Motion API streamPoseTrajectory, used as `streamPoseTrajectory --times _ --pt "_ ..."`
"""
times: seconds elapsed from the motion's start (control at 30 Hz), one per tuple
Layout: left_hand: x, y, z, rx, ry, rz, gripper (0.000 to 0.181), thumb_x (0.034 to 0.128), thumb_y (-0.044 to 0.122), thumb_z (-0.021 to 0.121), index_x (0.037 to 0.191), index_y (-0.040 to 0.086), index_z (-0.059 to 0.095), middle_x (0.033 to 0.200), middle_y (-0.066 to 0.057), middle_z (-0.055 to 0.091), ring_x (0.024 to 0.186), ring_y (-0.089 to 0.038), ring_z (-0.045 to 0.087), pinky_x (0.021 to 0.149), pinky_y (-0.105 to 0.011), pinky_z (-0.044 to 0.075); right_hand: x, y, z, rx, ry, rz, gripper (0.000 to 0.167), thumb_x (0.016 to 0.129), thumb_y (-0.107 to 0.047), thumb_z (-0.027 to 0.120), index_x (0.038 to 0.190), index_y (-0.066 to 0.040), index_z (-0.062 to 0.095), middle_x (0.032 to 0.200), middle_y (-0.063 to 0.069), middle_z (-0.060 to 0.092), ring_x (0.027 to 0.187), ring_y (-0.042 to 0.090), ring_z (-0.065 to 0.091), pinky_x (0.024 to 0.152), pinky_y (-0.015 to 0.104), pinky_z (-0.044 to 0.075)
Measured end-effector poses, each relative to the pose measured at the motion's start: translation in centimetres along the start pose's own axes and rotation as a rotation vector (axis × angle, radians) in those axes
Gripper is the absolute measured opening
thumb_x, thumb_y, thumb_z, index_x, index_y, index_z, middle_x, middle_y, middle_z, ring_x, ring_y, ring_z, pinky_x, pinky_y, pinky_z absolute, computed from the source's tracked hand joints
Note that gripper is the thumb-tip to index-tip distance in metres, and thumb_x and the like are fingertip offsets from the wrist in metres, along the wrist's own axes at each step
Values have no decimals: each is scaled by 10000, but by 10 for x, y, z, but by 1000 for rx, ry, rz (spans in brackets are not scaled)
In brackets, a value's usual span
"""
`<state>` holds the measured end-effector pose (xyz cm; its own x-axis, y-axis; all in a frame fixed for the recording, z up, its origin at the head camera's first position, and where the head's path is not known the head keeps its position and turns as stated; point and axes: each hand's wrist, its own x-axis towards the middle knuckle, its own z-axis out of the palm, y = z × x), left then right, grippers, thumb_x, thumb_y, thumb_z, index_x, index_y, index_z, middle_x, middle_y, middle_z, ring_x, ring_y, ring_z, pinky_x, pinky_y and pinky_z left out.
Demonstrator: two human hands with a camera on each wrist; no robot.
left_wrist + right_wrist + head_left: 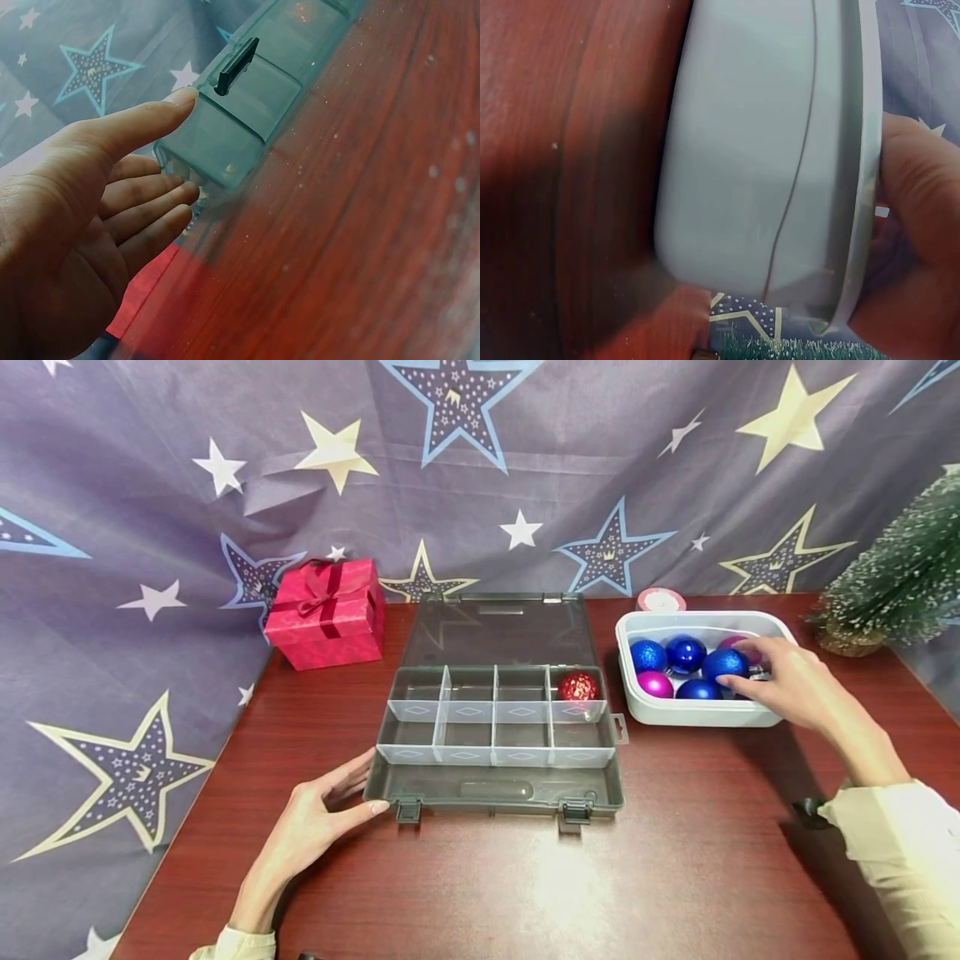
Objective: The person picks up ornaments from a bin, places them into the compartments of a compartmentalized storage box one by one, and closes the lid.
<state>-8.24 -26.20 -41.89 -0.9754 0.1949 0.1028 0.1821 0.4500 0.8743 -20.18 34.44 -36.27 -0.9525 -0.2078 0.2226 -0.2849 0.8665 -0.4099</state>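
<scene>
Grasping hand: from my head view, the right hand [797, 685] has its thumb and fingers curled round a blue glitter ball [724, 668]; the right wrist view hides the fingertips from me.
Ball's place: inside the white container [697, 716], in its right half, among other blue balls [648, 655].
Weight: light, I'd expect, a hollow shell asking little effort.
Stiffness: rigid but probably thin-walled, so I think a hard squeeze could dent or crack it.
Surface: the glitter looks rough enough to give some bite; the glossy blue ball [686, 652] beside it would, I judge, slip more readily.
Hold point: I'd set thumb and fingers on opposite sides of its widest part, since a pinch off that line could let a sphere squirt out.
Crowding: a pink ball [734, 642] sits just behind, partly covered, so I'd want my fingertips clear of it.
Supporting hand: the left hand [318, 810] is released, fingers extended, thumb touching the near left corner of the divided box [427, 782].
Red glitter ball [577, 687]: lies in that box's far right compartment.
</scene>
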Motion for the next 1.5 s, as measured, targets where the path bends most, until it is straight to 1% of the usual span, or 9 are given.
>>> streamPoseTrajectory --times 0.23,0.37,0.6,0.77,0.9,1.03,1.17,1.37,1.5 --pt "0 0 0 2 3 3 671 880 235 864 1490 214 586 1325 -16 686 1161 -152 681 968 -186 522 3 2 1 -7 -23 4 462 945 -224 766 1300 33 618 1150 363 650 1072 525 607 857 711 442" --pt "0 0 0 6 4 7 672 878 230 866 1489 219 585 1328 -17 684 1162 -152 681 969 -187 522 1 0 1 -9 2 -6 449 930 -215 782 1277 28 634 1124 344 658 1051 512 614 844 699 452" --pt "0 0 0 0 4 12 670 878 217 866 1487 224 586 1332 -20 682 1162 -154 681 972 -191 522 -4 -8 -3 64 72 -9 482 898 -206 818 1282 24 640 1166 320 655 1046 515 627 869 662 468" --pt "0 0 -1 4 8 13 673 876 219 867 1487 229 586 1328 -17 684 1160 -152 682 971 -191 523 -4 -17 -4 117 66 12 523 904 -236 824 1310 25 622 1248 298 632 1097 509 611 912 648 459" --pt "0 0 0 9 7 10 678 873 225 870 1488 219 585 1328 -19 684 1158 -150 683 969 -188 522 -3 -22 -2 128 74 -14 524 893 -231 837 1294 34 630 1250 294 630 1126 488 589 915 625 451" --pt "0 1 0 7 5 6 681 871 225 872 1488 208 585 1332 -25 682 1160 -153 682 968 -187 523 -1 -26 0 133 105 -70 487 885 -201 842 1266 35 652 1222 275 651 1101 427 594 908 366 450" --pt "0 0 1 2 1 9 678 876 223 868 1491 211 583 1341 -33 677 1165 -166 681 971 -197 526 0 -29 3 139 140 -120 448 869 -150 850 1237 33 672 1179 242 679 1017 334 601 827 108 363" --pt "0 -1 0 -4 -1 16 672 878 214 865 1489 216 586 1346 -42 675 1169 -181 681 974 -208 528 4 -34 7 144 156 -165 445 842 -102 864 1229 24 684 1168 215 697 1006 330 637 871 15 330" --pt "0 -1 0 -6 -1 18 672 877 210 867 1487 210 587 1346 -46 674 1173 -181 679 979 -213 527 5 -39 9 158 152 -176 453 848 -97 864 1243 20 676 1175 228 690 1007 389 668 862 23 351"
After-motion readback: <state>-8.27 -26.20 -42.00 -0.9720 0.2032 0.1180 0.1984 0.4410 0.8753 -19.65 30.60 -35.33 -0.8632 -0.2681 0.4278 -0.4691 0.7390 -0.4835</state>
